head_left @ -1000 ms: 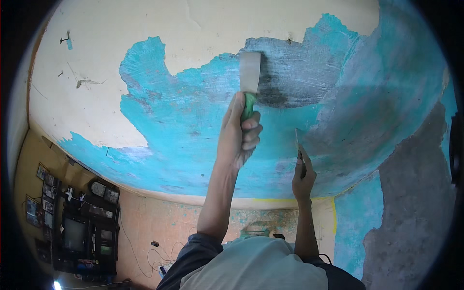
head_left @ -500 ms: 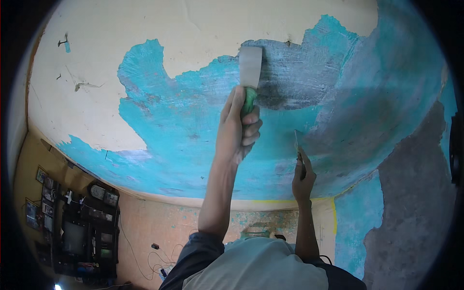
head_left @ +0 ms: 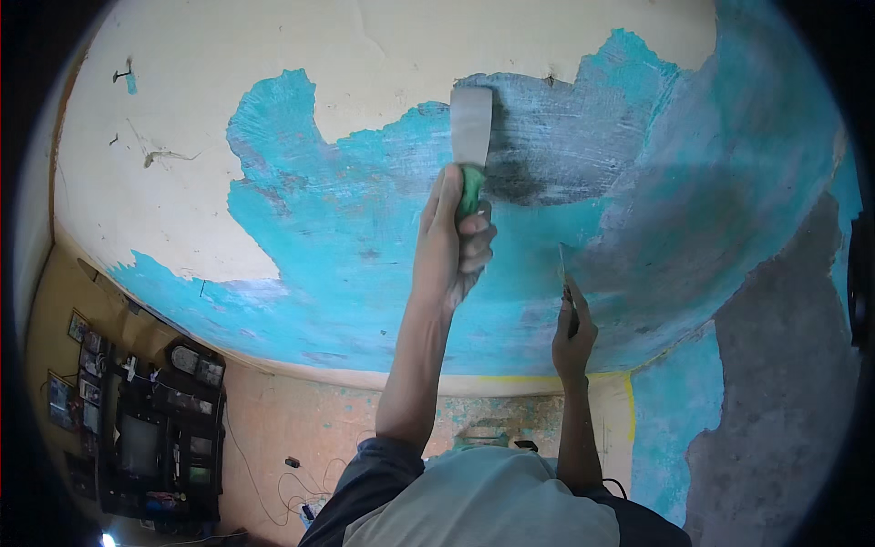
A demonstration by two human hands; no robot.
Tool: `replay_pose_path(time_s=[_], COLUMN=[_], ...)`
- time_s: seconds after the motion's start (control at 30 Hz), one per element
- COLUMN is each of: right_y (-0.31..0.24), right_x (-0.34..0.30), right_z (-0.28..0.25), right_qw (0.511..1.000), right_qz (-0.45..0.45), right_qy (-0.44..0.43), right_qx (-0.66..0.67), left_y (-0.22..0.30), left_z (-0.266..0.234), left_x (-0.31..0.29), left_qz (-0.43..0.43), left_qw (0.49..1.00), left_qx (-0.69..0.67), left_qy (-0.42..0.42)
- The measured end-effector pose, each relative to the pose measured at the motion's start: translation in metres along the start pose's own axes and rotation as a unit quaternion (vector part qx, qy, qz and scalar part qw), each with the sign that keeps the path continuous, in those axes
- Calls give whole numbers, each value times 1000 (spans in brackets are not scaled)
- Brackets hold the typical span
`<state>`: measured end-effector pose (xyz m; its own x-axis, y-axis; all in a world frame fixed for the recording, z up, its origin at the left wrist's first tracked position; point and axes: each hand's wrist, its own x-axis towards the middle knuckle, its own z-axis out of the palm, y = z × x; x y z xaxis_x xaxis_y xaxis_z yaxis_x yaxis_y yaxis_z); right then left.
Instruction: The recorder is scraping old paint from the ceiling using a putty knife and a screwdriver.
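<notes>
My left hand (head_left: 453,228) is raised to the wall, its fingers wrapped round the green handle of a putty knife (head_left: 471,123). The broad metal blade points up, its tip at the border between cream paint (head_left: 383,55) and a dark grey patch (head_left: 556,137). Whether the blade presses on the wall I cannot tell. Lower and to the right, my right hand (head_left: 574,333) is closed round a second thin-bladed scraper (head_left: 563,263), seen nearly edge-on, in front of the turquoise wall surface (head_left: 365,246).
Bare grey plaster (head_left: 775,337) spreads along the right side wall. At the lower left stands a dark cabinet (head_left: 146,438) with a television and framed pictures. Cables and a small black plug (head_left: 293,462) lie on the orange-toned floor (head_left: 264,410). A nail (head_left: 121,75) sticks out at the upper left.
Very little differs. The view has shifted slightly against the wall, and the blade in my left hand stays at nearly the same spot. My right hand has barely moved.
</notes>
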<state>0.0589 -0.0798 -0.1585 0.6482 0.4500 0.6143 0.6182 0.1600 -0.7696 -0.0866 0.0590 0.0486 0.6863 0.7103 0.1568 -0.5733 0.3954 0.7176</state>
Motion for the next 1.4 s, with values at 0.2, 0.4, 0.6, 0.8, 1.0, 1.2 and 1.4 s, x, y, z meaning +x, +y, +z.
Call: replay_pose_path(time_s=[0.2,0.4,0.6,0.8,1.0,1.2,1.4], right_y=[-1,2,1,2,4,8,3], right_x=[1,-1,1,4,0,2,1], right_z=[2,0,-3,4,-2,3,1], right_qw=[1000,1000,1000,999,1000,999,1000], right_qz=[-10,10,11,-30,5,-32,7], right_qy=[3,2,-13,23,-12,15,-8], right_qx=[-1,6,-2,8,-6,13,13], left_y=[4,-10,6,-12,13,-24,-3], left_z=[1,0,1,-9,8,-18,-6], left_x=[1,-5,5,-9,6,-17,-8], left_qz=[-1,4,-2,0,19,-23,-11], left_qw=[1000,1000,998,999,999,996,997], left_qx=[4,-20,-43,-32,-3,-83,-68], left_qy=[9,-23,-38,7,-26,-9,-28])
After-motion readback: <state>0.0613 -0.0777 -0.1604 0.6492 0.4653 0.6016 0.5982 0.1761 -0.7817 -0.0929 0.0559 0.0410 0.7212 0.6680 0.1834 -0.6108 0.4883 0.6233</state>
